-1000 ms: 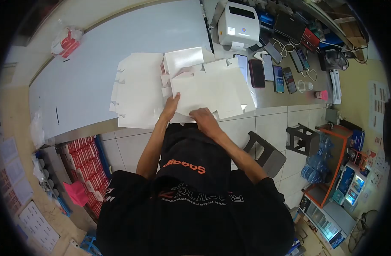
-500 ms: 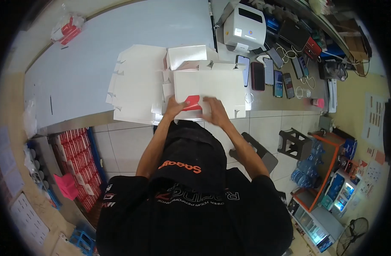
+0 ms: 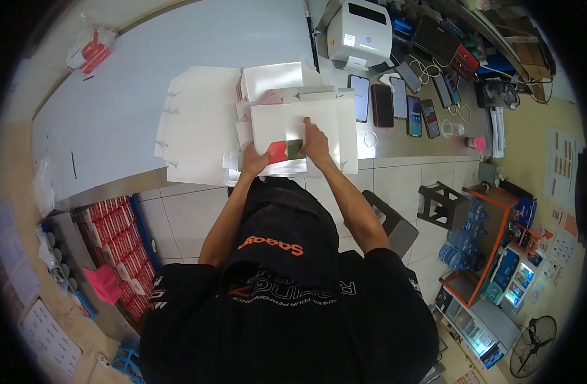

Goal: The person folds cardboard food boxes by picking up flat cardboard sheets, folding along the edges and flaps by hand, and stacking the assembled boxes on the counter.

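White die-cut cardboard sheets (image 3: pixel 201 125) lie spread near the table's front edge, with a partly folded white carton piece (image 3: pixel 281 121) on top at the right. A folded-over flap shows a red patch (image 3: pixel 277 152) and a dark green patch (image 3: pixel 294 149) along its front. My left hand (image 3: pixel 254 159) grips the front left edge beside the red patch. My right hand (image 3: pixel 314 142) lies on the piece beside the green patch, fingers apart, the index finger stretched away from me.
A white label printer (image 3: pixel 359 32) stands at the back right. Several phones (image 3: pixel 383 105) and cables lie beside the cardboard. Grey stools (image 3: pixel 448 206) stand on the floor at the right; red-and-white boxes (image 3: pixel 119 237) fill a shelf at the left.
The carton piece's outspread right side has folded inward, and a front flap now shows red and green. My right hand has spread its fingers and shifted onto the piece.
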Demonstrator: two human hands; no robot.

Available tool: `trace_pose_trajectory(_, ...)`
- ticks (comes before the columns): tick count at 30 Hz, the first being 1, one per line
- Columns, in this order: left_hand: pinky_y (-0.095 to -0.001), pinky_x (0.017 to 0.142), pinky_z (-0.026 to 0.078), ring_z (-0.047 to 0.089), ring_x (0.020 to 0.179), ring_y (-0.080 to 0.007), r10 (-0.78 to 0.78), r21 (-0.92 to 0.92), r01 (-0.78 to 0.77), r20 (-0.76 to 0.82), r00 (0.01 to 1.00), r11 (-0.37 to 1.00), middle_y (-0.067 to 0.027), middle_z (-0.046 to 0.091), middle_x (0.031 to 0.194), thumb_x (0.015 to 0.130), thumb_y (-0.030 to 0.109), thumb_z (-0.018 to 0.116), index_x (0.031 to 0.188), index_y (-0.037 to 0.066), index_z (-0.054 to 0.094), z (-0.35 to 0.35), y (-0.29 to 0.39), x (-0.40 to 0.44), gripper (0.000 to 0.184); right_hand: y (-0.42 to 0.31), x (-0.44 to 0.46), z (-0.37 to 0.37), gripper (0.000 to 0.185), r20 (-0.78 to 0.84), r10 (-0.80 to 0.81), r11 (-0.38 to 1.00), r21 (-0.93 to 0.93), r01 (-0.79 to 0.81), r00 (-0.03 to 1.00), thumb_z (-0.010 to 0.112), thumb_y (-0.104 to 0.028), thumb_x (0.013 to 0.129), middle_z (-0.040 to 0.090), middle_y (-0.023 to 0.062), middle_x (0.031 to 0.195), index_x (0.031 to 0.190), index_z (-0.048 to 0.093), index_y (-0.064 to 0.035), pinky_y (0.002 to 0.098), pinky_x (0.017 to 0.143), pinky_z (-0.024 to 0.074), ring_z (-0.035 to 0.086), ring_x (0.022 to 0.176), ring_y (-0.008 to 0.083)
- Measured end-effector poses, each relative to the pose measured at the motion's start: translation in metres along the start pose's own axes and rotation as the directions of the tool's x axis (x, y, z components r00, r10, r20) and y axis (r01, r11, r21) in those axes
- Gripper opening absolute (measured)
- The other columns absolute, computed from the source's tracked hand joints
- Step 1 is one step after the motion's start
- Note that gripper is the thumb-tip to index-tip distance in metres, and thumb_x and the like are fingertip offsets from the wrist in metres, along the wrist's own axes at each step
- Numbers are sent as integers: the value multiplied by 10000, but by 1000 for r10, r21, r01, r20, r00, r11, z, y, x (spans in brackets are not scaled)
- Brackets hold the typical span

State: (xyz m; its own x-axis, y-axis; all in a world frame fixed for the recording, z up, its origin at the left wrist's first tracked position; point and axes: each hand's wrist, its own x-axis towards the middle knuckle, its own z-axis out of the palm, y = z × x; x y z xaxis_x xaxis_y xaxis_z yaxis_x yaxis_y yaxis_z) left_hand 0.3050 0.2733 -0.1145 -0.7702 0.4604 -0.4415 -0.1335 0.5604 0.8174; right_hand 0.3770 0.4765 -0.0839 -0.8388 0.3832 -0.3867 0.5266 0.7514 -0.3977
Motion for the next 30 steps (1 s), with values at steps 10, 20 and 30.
trace_pose_trajectory(10, -324, 800, 525, 616, 958, -178, -210, -412, 340, 329, 921, 845, -102, 649, 1061, 750, 112, 760, 1200, -25, 560, -60, 37, 12, 511, 47, -103, -52, 592, -212, -548, 836, -105, 539, 809, 825, -209, 640, 627, 123, 1092, 1126, 523, -57, 384, 913, 462, 588, 1046, 299)
trace_pose_trajectory(20, -407, 915, 468, 603, 1049, -379, 33, -34, -33, -10, 999, 999, -235, 629, 1091, 679, 76, 740, 1205, -20, 534, -17, 4, 1, 573, 51, 8, -22, 632, 357, -85, 987, -98, 128, 930, 866, -140, 523, 637, 116, 1039, 1030, 495, -73, 422, 776, 497, 600, 994, 329)
trace_pose_trajectory(30, -334, 904, 498, 611, 1042, -217, -184, -430, 350, 382, 906, 832, -125, 632, 1120, 732, 159, 789, 1308, -17, 464, -88, 51, 14, 684, 80, -123, -91, 831, -139, -413, 907, 31, 420, 900, 846, -194, 609, 556, 124, 1208, 1315, 422, -83, 437, 981, 381, 517, 1115, 311)
